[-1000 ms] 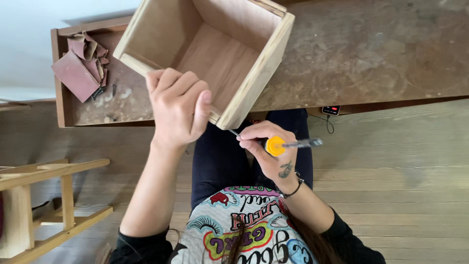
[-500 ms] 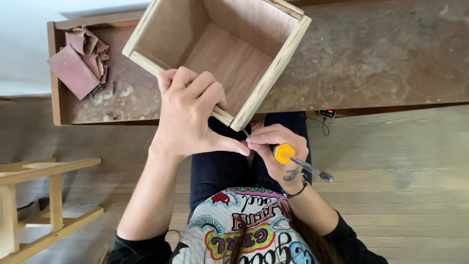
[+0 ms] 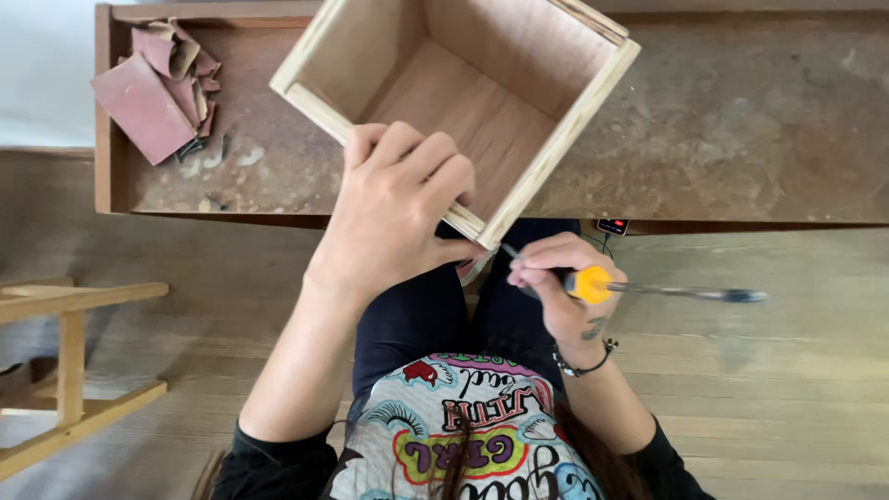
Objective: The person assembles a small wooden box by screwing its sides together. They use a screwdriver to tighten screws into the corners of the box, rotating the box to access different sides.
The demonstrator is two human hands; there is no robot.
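Observation:
An open wooden box (image 3: 519,65) rests on a worn workbench (image 3: 741,120), its near corner jutting past the bench edge. My left hand (image 3: 398,208) grips that near wall, fingers curled over the rim. Just right of the corner, my right hand (image 3: 556,287) holds a slim tool with a yellow collar (image 3: 593,284); its dark shaft points right, and a thin tip at the other end reaches toward the box corner. A small pale object shows below my left thumb, too hidden to identify.
Folded reddish sandpaper sheets (image 3: 148,93) and a few small dark bits lie at the bench's left end. A small black device with a red light (image 3: 613,225) hangs under the bench edge. A wooden frame (image 3: 74,370) stands on the plank floor at left.
The box has shifted right and closer. My left hand slid along the near wall toward the corner. My right hand swung the tool from tilted to level, with its shaft pointing right.

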